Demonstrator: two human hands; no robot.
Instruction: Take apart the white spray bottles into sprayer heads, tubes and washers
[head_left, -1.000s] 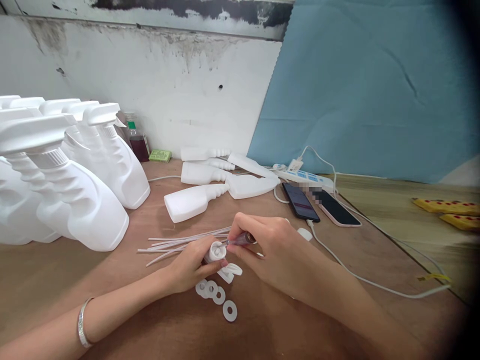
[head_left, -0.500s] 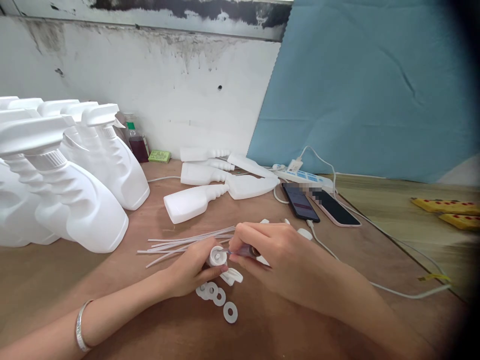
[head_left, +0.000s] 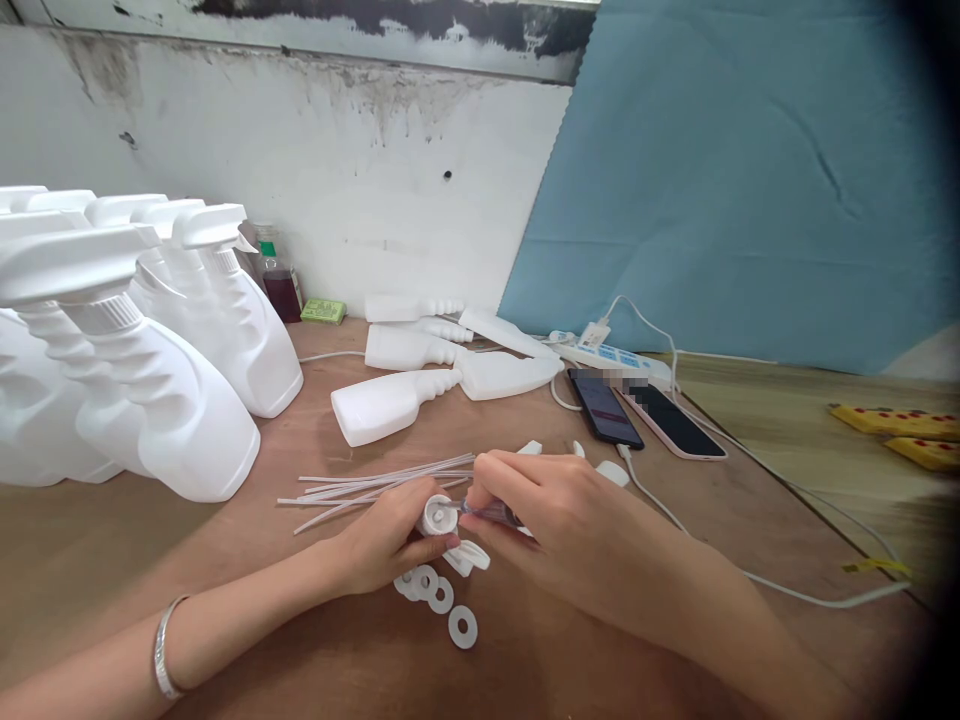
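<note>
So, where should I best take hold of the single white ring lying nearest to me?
Probably grip the lone ring by its outer rim, from above, fingertips on opposite edges. It lies flat on the table and apart from the overlapping rings, so its rim is free. Being thin, it may need tipping up through its hole.

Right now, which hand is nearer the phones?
Right. Right hand, pinching a small tool, lies in front of the phones; left hand, gripping a white cap, sits farther left.

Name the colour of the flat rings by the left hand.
The rings are white; head view.
</note>
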